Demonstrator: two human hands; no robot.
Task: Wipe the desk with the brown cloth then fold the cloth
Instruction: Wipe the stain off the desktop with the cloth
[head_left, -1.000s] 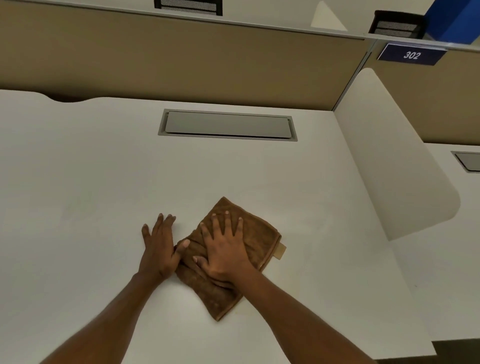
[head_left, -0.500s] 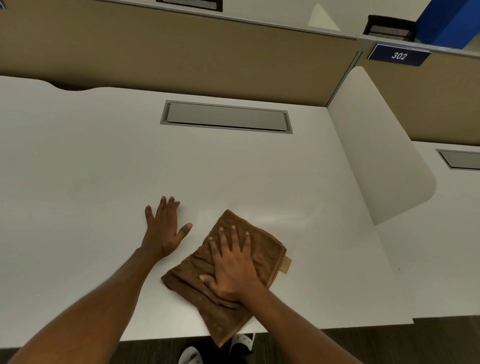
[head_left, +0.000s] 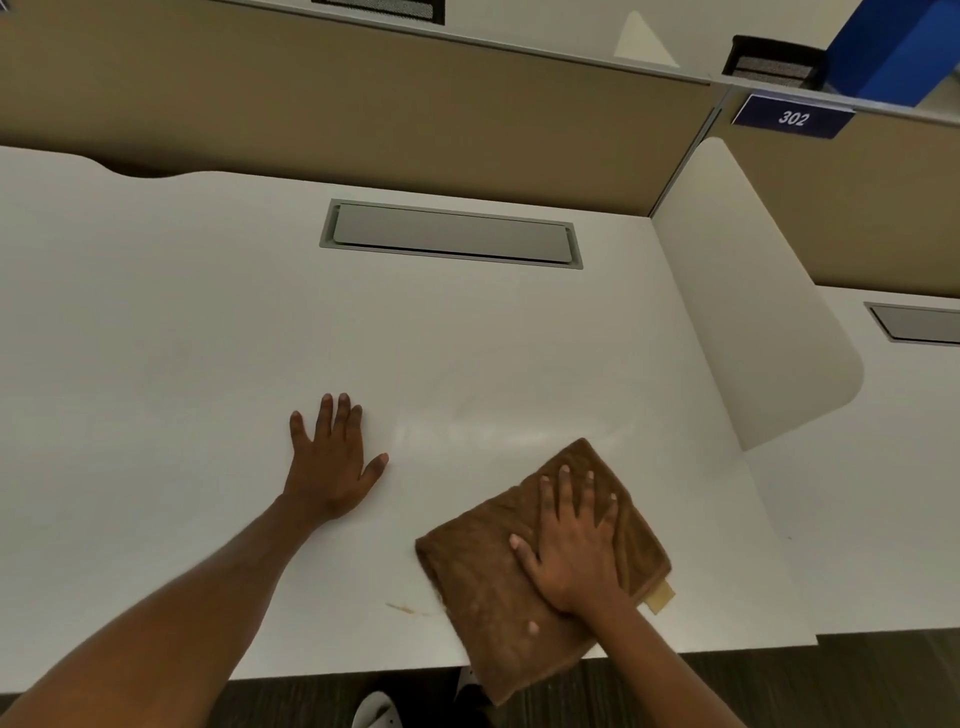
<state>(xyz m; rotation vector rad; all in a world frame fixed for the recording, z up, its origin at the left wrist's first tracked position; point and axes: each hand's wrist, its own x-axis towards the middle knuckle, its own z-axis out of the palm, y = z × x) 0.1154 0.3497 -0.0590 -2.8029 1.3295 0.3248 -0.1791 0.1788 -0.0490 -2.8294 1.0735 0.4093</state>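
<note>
Your right hand (head_left: 574, 545) pressed flat, fingers spread, on the brown cloth (head_left: 524, 571), its long axis diagonal, near corner overhanging the desk (head_left: 208, 338) edge. Your left hand (head_left: 330, 462) lay open on the desk. A sign (head_left: 792, 117) read "302".

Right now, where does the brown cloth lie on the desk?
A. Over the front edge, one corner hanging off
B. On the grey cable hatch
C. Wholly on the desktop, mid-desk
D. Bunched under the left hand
A: the brown cloth, pressed flat by the right hand, has its near corner past the desk front edge, above the floor.
</note>
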